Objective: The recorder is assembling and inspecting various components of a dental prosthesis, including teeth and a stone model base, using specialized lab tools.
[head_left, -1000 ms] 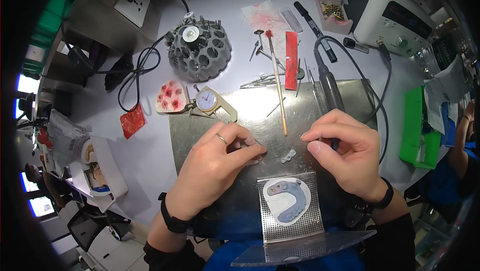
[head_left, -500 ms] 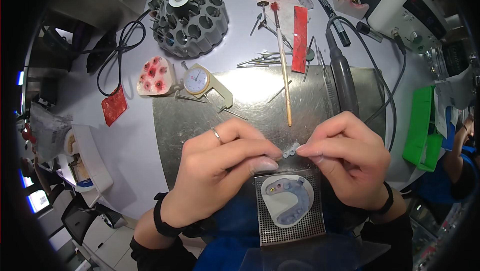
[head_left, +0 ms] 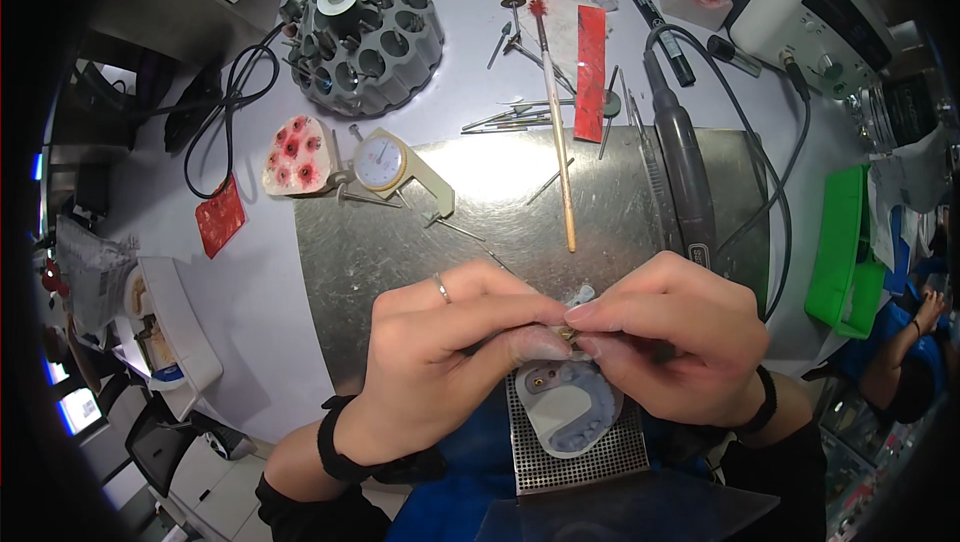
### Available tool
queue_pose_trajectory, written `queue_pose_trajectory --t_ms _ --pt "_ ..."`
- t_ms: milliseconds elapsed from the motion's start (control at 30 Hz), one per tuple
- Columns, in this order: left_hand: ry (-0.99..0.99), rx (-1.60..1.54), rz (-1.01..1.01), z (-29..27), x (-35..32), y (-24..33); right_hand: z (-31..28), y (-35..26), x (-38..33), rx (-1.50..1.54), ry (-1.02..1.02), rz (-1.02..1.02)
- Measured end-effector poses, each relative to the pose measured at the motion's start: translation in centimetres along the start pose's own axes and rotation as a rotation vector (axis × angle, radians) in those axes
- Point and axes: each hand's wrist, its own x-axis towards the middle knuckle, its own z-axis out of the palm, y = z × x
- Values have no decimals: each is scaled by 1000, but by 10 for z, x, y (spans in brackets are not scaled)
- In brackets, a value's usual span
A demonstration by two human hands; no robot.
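Note:
My left hand point(head_left: 455, 332), with a ring on one finger, is closed in a pinch. Its fingertips meet those of my right hand point(head_left: 675, 332), which is pinched too. A small pale-grey dental piece point(head_left: 582, 295) sticks out above the joined fingertips; the rest of it is covered. Between the thumbs shows a tiny brass-coloured part point(head_left: 567, 333), too small to name. Just below the fingers lies a dental arch model point(head_left: 553, 420), grey-blue on a white base, with a gold-coloured spot at its upper left. It rests on a perforated metal tray point(head_left: 530, 480); my fingers overlap its top edge.
Beyond my hands lies a metal plate point(head_left: 480, 177) with a dial caliper point(head_left: 385, 162), a thin brush point(head_left: 559, 142) and a dark handpiece point(head_left: 683, 167). A grey bur holder point(head_left: 390, 47) and a red-marked plaster model point(head_left: 298, 154) stand left; a green tray point(head_left: 838, 252) is right.
My hands have come together and slightly nearer to me, over the model's upper edge. The grey dental piece is now mostly behind the fingertips, and a brass-coloured bit shows between them.

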Motion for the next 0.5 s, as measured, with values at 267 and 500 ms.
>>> queue_pose_trajectory --t_ms 267,500 --pt "-9 -174 -99 1 -2 -3 -3 -1 1 33 19 28" --pt "-16 -201 -86 1 -1 -2 -1 1 -1 48 63 34"
